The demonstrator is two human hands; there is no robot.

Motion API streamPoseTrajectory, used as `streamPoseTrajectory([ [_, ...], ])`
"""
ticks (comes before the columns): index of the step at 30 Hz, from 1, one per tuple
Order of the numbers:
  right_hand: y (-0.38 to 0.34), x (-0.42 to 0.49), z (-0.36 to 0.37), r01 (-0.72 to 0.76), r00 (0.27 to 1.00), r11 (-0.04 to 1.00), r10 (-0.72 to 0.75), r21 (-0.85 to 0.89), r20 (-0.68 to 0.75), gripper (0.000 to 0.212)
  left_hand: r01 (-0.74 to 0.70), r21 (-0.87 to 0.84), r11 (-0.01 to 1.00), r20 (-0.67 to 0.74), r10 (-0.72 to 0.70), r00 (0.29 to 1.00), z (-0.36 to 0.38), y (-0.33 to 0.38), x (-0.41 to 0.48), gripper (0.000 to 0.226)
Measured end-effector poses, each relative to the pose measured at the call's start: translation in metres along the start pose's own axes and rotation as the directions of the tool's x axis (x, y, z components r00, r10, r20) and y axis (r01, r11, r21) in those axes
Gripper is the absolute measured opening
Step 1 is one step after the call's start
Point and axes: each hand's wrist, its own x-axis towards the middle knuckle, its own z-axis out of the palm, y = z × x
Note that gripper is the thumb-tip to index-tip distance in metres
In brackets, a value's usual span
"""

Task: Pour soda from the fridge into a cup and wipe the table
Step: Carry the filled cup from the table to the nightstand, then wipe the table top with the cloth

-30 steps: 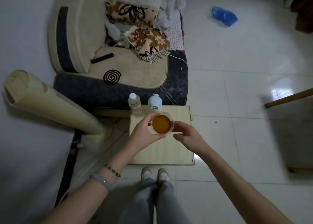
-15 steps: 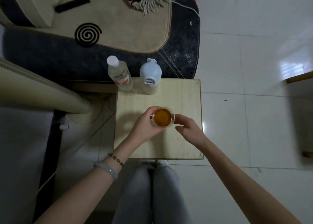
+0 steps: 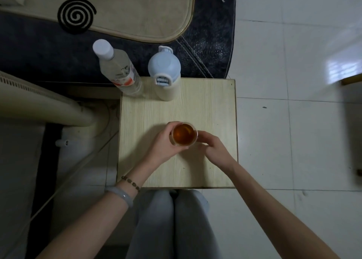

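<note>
A clear cup full of amber drink is over the middle of the small pale wooden table. My left hand wraps around its left side and holds it. My right hand touches the cup's right side with curled fingertips. Whether the cup's base rests on the tabletop I cannot tell.
A clear plastic bottle with a white cap and a pale blue flip-lid flask stand at the table's far edge. A dark sofa with a beige cushion is beyond. A cream tower fan leans at left. White floor tiles lie to the right.
The view has tilted down and moved closer to the table. The cup and both hands have come lower over the tabletop, still held the same way.
</note>
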Motion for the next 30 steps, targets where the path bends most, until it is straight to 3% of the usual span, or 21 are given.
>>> streamPoseTrajectory([
  [10,-0.005,0.0,0.002,-0.036,0.999,0.999,0.037,-0.025,0.029,0.056,0.039,0.017,0.999,0.002,-0.04,0.999,0.0,0.0,0.001,0.075],
  [16,-0.024,-0.018,-0.005,-0.086,0.996,0.995,0.086,-0.058,0.002,0.051,0.092,0.233,0.968,0.048,-0.106,0.993,-0.02,0.016,-0.018,0.097],
  [19,-0.048,-0.043,-0.015,-0.116,0.992,0.988,0.112,-0.101,-0.05,0.055,0.077,0.404,0.911,0.031,-0.098,0.995,-0.043,0.048,-0.041,0.093],
  [22,-0.087,-0.081,-0.026,-0.085,0.994,0.985,0.073,-0.153,-0.087,0.061,-0.029,0.547,0.836,0.072,-0.012,0.997,-0.067,0.097,-0.067,0.085],
  [30,-0.2,-0.203,-0.063,0.093,0.949,0.84,-0.237,-0.534,-0.208,0.062,-0.349,0.766,0.54,0.207,0.308,0.929,-0.105,0.247,-0.135,0.075],
])
